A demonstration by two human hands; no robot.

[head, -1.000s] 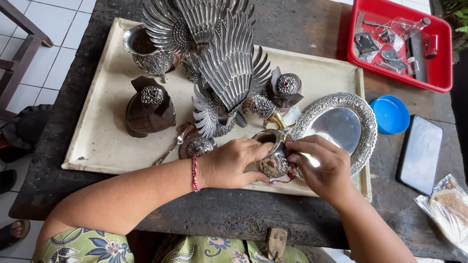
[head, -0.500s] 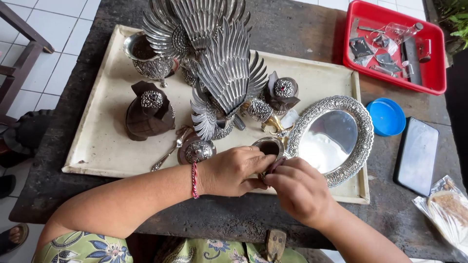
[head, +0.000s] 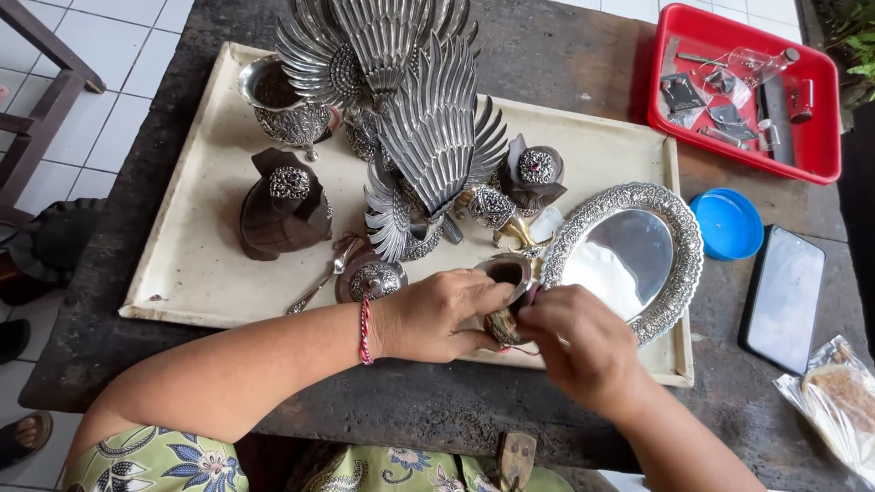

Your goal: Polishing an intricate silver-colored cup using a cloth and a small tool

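Left hand (head: 428, 314) has a closed grip on a small silver cup (head: 507, 273) at the near edge of the cream tray (head: 191, 264). Right hand (head: 574, 342) pinches at its base. Other silverware stands untouched; work on the cup appears unfinished.

Table: a dark, worn wooden top (head: 583, 64), rough-grained, standing on a pale tiled floor (head: 109, 55).
Middle: a cream-coloured board (head: 196, 264) covers most of the top (it bears the silver pieces).
Far right: a red plastic tray (head: 825, 118) of small tools, just beyond the board's corner.
Right: a round blue lid (head: 726, 223) beside the board, then a dark phone (head: 782, 284) lying flat.
Near right: a clear bag (head: 834, 401) with brown contents at the table's edge.
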